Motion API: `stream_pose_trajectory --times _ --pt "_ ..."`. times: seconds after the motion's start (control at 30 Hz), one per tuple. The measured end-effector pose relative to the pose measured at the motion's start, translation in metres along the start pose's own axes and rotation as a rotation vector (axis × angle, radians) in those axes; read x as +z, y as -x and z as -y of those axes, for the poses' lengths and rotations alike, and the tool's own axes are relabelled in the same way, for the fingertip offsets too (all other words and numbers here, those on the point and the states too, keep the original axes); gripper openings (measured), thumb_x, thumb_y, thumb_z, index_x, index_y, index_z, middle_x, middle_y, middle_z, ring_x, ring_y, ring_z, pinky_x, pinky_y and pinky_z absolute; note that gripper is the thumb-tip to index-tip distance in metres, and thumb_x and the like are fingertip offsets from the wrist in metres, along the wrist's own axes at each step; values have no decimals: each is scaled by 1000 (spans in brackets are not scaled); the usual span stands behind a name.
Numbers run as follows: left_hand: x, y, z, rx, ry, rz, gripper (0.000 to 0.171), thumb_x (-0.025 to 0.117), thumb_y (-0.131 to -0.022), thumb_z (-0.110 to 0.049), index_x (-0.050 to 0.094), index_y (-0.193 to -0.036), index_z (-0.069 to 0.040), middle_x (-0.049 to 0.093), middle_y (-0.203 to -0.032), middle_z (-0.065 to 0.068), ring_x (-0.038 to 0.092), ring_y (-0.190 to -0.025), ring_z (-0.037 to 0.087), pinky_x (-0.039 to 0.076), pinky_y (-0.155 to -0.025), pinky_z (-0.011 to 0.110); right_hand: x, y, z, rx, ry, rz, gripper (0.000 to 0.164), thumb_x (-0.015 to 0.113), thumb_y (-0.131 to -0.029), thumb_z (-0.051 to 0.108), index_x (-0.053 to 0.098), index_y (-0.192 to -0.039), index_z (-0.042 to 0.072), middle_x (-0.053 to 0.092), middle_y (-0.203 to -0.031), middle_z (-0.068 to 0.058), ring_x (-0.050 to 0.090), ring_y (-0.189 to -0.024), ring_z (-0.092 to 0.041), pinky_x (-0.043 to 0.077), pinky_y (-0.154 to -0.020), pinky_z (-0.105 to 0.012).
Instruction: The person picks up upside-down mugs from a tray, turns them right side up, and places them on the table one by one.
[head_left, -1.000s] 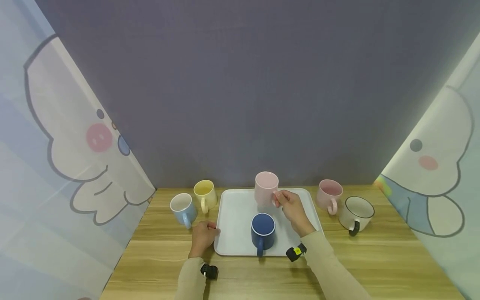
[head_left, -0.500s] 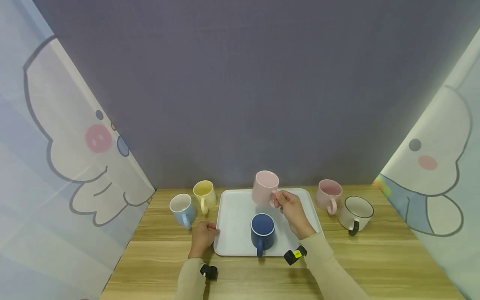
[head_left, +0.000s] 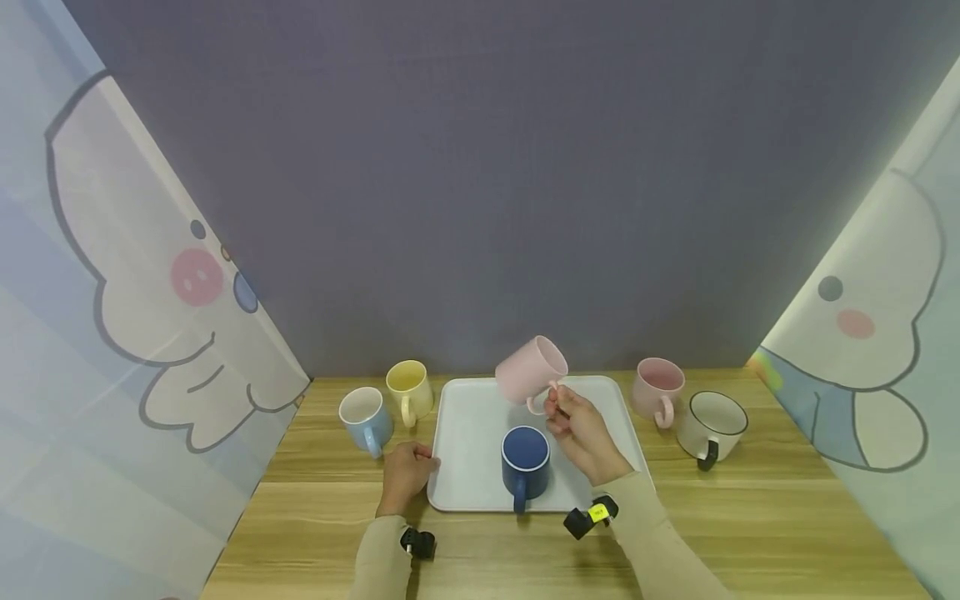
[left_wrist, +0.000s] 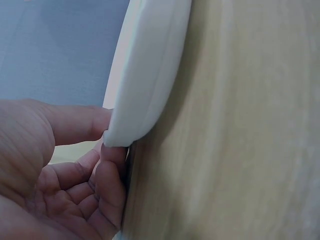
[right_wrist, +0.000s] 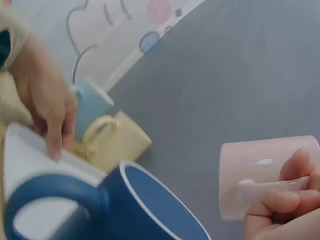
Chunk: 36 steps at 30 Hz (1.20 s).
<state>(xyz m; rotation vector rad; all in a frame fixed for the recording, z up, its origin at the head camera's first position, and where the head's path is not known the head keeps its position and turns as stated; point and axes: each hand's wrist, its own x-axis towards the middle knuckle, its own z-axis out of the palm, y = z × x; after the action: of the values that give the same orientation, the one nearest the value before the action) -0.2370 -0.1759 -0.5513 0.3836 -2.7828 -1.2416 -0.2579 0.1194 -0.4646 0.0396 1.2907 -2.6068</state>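
Over the far part of the white tray (head_left: 468, 479), my right hand (head_left: 587, 439) grips a light pink mug (head_left: 525, 372) by its handle. The mug is tilted, base to the left and mouth toward the upper right. In the right wrist view, curled fingers (right_wrist: 280, 200) wrap the handle of this pink mug (right_wrist: 235, 180). My left hand (head_left: 406, 478) pinches the tray's left edge; in the left wrist view the thumb (left_wrist: 82, 124) lies on the tray rim (left_wrist: 150, 75) with fingers beneath. A dark blue mug (head_left: 526, 454) stands upright on the tray, handle toward me.
Left of the tray on the wooden table (head_left: 315, 533) stand a light blue mug (head_left: 367, 418) and a yellow mug (head_left: 411, 392). To its right are another pink mug (head_left: 657, 393) and a white mug (head_left: 712, 427) with black rim and handle. A grey wall (head_left: 480, 208) rises behind.
The pink mug in my right hand has gone from upright to strongly tilted, its base swinging left and up. My right wrist has turned with it; the left hand and tray stay put.
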Motion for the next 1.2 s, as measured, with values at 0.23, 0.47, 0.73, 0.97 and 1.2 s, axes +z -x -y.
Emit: stream_pose_trajectory --times 0.23,0.47,0.73,0.97,1.2 --pt "0 0 1 2 4 0 12 75 -75 -12 68 -81 -5 63 -69 4 54 -62 16 41 -54 27 0 2 -3 60 -231 148 34 28 -104 28 53 -86 16 54 -73 8 37 -58 -3 26 -56 -16" --pt "1 -1 1 4 10 -9 11 75 -75 -11 67 -80 -4 62 -68 5 54 -62 16 41 -54 27 1 5 -9 80 -451 278 37 24 -105 28 53 -88 16 55 -77 7 43 -65 -4 24 -61 -16" --pt "1 -1 0 1 1 -12 11 75 -75 -12 68 -80 -5 62 -69 4 54 -63 16 41 -55 27 3 6 -18 82 -612 413 40 23 -105 29 57 -89 15 54 -79 4 18 -67 -6 25 -63 -17" --pt "1 0 -4 9 3 -24 11 74 -75 -11 67 -80 -4 62 -68 5 54 -62 16 41 -55 28 7 7 -20 77 -695 465 41 23 -105 31 56 -89 12 52 -79 3 17 -67 -5 25 -64 -16" --pt "3 5 -7 41 -10 -82 11 73 -75 -10 67 -81 -3 61 -68 6 53 -62 16 42 -55 29 9 9 -25 70 -720 498 42 19 -104 32 53 -89 12 51 -79 2 18 -67 -5 22 -64 -16"
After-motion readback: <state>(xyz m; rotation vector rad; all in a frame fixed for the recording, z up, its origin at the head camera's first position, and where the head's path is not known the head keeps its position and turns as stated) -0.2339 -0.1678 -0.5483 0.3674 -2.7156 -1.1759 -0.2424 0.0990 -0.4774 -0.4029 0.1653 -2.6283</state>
